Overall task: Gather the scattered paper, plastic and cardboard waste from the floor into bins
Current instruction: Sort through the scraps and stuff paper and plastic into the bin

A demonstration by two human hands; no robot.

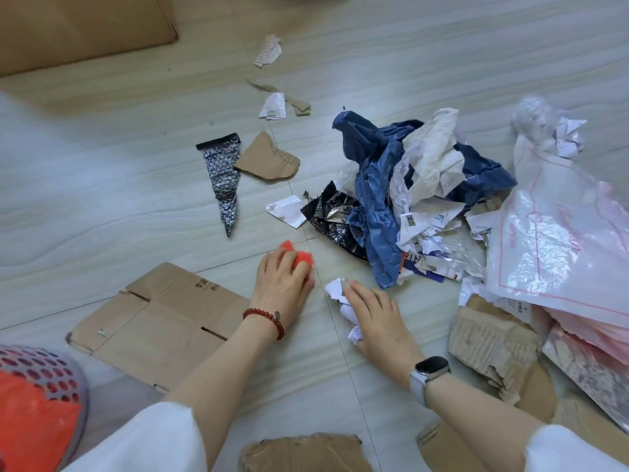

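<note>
Head view looks down on a pale tiled floor (102, 206) strewn with waste. Two hands work near the middle. The left hand (284, 282) lies over a red scrap (299, 257), its fingers (272, 264) curled round it on the floor. The right hand (374, 318) grips a crumpled white paper (335, 289), fingers closed over it, paper poking out at both ends.

One flattened cardboard box (160, 318) lies just left of the left wrist. One silver foil triangle (223, 178) and one torn brown cardboard piece (269, 158) lie beyond the hands. One heap of blue plastic, white paper and foil (408, 185) sits to the right, beside a clear plastic bag (561, 233).

One perforated basket (44, 369) at the lower left holds red material (34, 420).
</note>
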